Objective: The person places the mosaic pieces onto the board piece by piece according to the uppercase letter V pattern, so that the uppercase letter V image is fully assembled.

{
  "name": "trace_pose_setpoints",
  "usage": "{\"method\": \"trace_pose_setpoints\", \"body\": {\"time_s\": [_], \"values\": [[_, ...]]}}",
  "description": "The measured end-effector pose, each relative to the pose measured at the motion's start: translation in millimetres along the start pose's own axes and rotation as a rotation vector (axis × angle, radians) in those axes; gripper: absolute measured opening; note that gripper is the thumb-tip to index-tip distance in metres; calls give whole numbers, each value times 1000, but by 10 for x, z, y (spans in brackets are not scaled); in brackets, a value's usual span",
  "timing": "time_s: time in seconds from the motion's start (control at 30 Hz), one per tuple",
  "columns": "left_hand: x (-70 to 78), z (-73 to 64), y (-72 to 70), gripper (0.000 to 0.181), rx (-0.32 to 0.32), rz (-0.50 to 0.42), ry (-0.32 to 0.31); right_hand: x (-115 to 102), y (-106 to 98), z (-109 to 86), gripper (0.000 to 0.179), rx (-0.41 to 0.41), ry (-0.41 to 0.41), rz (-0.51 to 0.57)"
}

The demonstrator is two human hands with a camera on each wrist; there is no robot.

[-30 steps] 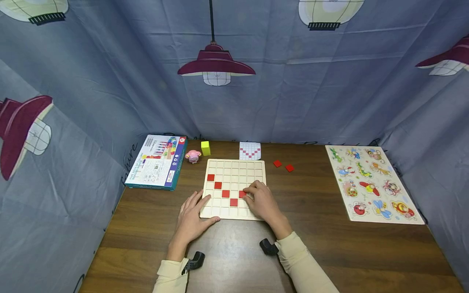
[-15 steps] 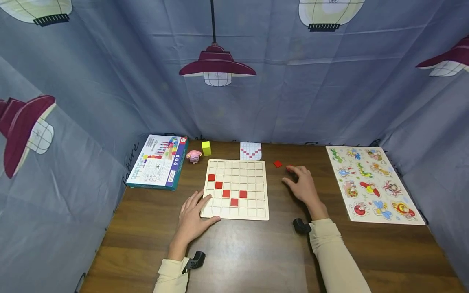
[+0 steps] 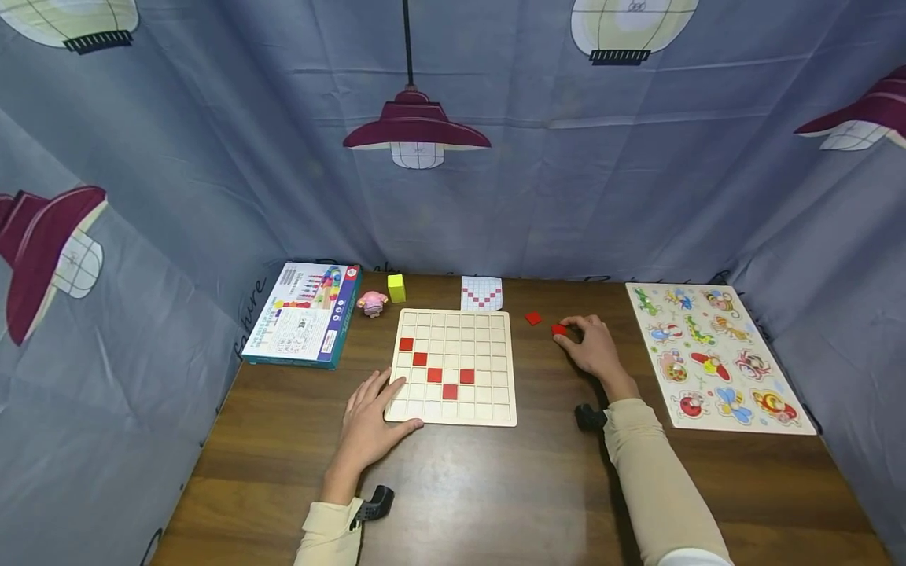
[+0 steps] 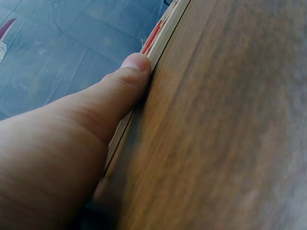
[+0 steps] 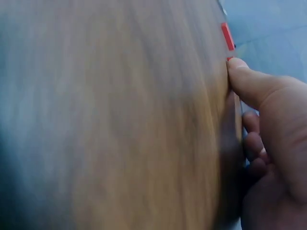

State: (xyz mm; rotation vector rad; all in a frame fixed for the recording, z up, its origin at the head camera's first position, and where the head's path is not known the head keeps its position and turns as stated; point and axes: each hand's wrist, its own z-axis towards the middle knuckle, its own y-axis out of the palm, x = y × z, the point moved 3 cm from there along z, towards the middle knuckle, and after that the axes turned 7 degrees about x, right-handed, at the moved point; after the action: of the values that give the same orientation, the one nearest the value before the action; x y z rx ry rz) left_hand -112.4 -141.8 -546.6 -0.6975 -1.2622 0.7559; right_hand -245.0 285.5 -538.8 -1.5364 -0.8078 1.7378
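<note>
A pale square grid board (image 3: 453, 338) lies on the table, with several red square tiles (image 3: 450, 391) set in its cells in a slanting line that turns up at the right. My left hand (image 3: 370, 424) rests at the board's lower left corner, fingers spread and straight; its thumb (image 4: 136, 64) touches the near edge in the left wrist view. Right of the board, my right hand (image 3: 596, 346) pinches a red tile (image 3: 558, 330) between thumb and forefinger. Another loose red tile (image 3: 533, 318) lies just left of it. The right wrist view shows the pinched tile mostly hidden behind the thumb (image 5: 240, 69).
Behind the board stands a small card (image 3: 482, 293) with a printed pink V pattern on a grid. A game box (image 3: 300, 314), a pink figurine (image 3: 372, 303) and a yellow block (image 3: 396, 288) are at the back left. An animal puzzle board (image 3: 715, 358) lies at the right.
My right hand has left a tile in the board, moved right across the table and taken hold of a loose red tile. The left hand has stayed in place on the board.
</note>
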Motion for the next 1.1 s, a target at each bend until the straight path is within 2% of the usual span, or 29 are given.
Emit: {"method": "trace_pose_setpoints", "body": {"time_s": [0.2,0.37,0.57,0.8,0.97,1.1], "values": [[-12,3,-2,88,-27,3,-7,53,9,-54,40,44,-10,22],[-10,18,-17,87,-20,-1,-12,31,48,-96,34,113,-60,-4],[-6,23,-9,88,-42,4,-15,-80,118,-295,30,163,-63,38],[4,23,-6,87,-33,8,-15,-450,294,-463,27,137,-116,134],[16,30,-2,87,-38,6,-13,-804,496,-514,30,47,-173,140],[16,19,-4,87,-33,5,-20,-1018,608,-518,30,7,-215,100]]}}
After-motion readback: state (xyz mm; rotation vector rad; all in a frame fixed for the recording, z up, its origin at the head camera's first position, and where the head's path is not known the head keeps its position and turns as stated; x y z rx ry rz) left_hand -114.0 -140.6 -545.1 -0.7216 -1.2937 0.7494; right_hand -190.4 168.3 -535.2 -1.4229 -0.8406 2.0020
